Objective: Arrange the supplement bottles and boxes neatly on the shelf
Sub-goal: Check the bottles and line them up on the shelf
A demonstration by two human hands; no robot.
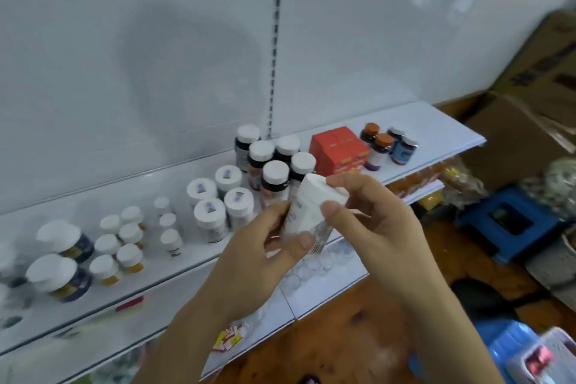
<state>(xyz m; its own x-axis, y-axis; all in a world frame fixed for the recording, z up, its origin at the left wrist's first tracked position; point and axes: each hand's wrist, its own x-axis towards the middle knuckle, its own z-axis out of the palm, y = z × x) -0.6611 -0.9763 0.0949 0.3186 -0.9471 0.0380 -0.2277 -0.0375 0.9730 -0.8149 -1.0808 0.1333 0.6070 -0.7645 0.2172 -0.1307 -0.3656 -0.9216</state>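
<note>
At centre frame both hands hold a tilted white bottle (307,209): the left hand (265,256) pinches its lower body, the right hand (364,212) grips its cap end. Behind, the white shelf (436,125) carries grouped white-capped bottles (274,159) and red boxes (338,148) toward upper right.

Bright, even, cool indoor light. Soft head-shaped shadow on white back panel (187,50); pale glare patch at panel's upper right. Whole frame soft. Bottles at shelf (436,121) left end smeared by blur; boxes (542,72) and blue stool (511,218) at right edge blurred. Wide-angle bend in shelf front edge.
</note>
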